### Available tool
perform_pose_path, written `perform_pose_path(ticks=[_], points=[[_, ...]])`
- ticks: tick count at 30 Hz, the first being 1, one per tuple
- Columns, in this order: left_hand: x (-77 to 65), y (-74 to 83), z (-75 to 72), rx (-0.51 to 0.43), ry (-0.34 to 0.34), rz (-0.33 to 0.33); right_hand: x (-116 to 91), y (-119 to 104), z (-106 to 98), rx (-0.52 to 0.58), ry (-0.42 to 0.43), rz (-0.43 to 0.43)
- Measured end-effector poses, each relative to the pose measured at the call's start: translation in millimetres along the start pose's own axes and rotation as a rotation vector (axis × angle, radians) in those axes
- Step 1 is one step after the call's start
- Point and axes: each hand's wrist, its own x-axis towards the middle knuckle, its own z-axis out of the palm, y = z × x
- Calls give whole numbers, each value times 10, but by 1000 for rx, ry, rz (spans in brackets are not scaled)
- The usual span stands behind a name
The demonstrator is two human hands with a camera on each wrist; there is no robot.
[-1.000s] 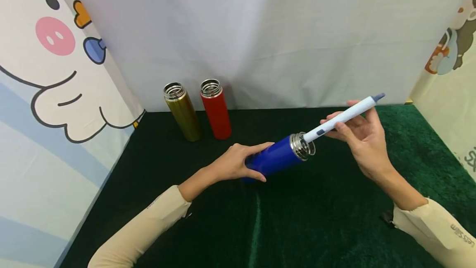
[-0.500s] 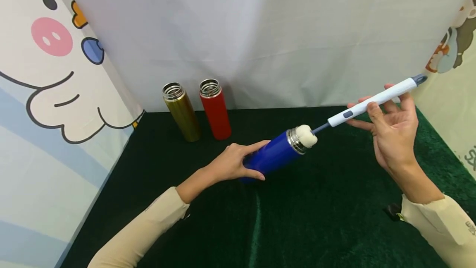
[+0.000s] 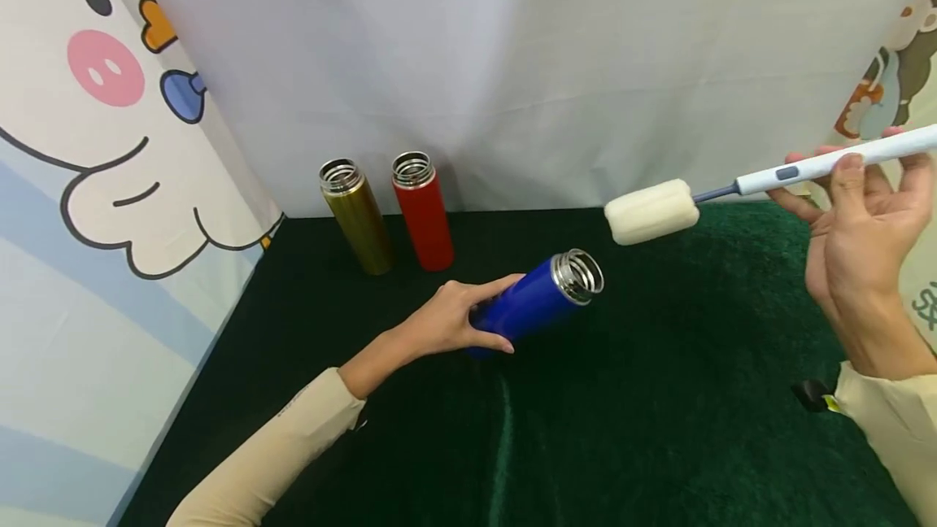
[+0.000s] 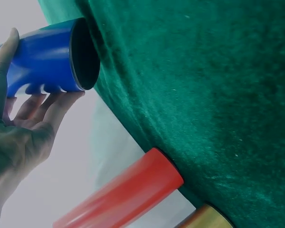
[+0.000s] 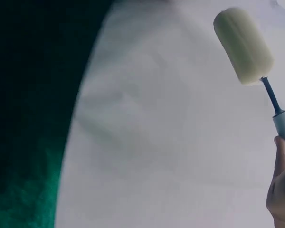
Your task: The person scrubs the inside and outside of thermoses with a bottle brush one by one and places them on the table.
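Observation:
My left hand [image 3: 448,320] grips a blue bottle [image 3: 529,299] round its lower part. The bottle leans to the right, its lidless steel mouth [image 3: 577,276] facing up and right. In the left wrist view the dark base of the blue bottle [image 4: 42,57] shows, with fingers wrapped about the body. At the far right, my right hand [image 3: 867,226] pinches the pale handle of a bottle brush [image 3: 834,163] between thumb and fingers. Its white sponge head [image 3: 651,211] points left, out of the bottle and above its mouth. The sponge head [image 5: 244,46] also shows in the right wrist view.
A gold bottle [image 3: 359,222] and a red bottle [image 3: 424,218] stand lidless side by side at the back left, before a white cloth wall [image 3: 512,88]. Dark green velvet cloth [image 3: 622,421] covers the table. Cartoon-printed panels [image 3: 95,185] flank both sides.
The right hand has drawn the brush up and to the right; its sponge head has come out of the blue bottle. The left hand and bottle have shifted only slightly left.

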Motion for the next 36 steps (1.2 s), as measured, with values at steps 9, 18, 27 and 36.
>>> perform_pose_path(ticks=[9,18,27,36], points=[[71,14,16,17,-12,7,-151,123,-103,-136,-199,79],[85,34,35,49,35,-37,-192,61,-219,-25,-374,135],[94,87,22,104,0,-40,-247,60,-54,217,-344,236],[67,119,8,103,-12,-15,-213,113,-60,44,-221,70]])
